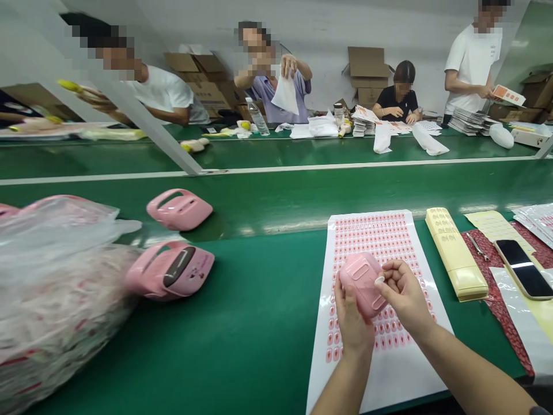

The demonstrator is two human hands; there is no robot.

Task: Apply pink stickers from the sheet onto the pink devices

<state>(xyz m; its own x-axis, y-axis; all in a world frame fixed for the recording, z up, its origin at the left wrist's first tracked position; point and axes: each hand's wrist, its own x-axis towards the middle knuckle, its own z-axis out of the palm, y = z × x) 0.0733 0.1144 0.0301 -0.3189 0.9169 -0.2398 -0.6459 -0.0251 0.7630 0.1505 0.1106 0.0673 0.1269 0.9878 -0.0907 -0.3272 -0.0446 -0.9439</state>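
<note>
Frame left: two pink plastic cases [170, 271] on a green conveyor belt [259, 357], beside a bulging clear plastic bag [56, 288]. Frame right: black smartphone [522, 268] on a red patterned mat [505, 311]; cream plastic tray [455, 253] beside it.

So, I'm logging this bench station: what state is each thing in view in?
Pink plastic case: held up above the sheet.
Left hand: closed on the case.
Right hand: fingertips on the case.
Sticker sheet: flat, rows of pink stickers on it.
Phone: face up, screen dark.
Plastic bag: bulging, full.

The left hand [352, 323] partly hides the pink case [362, 276]; blurred contents fill the plastic bag [56, 276].
</note>
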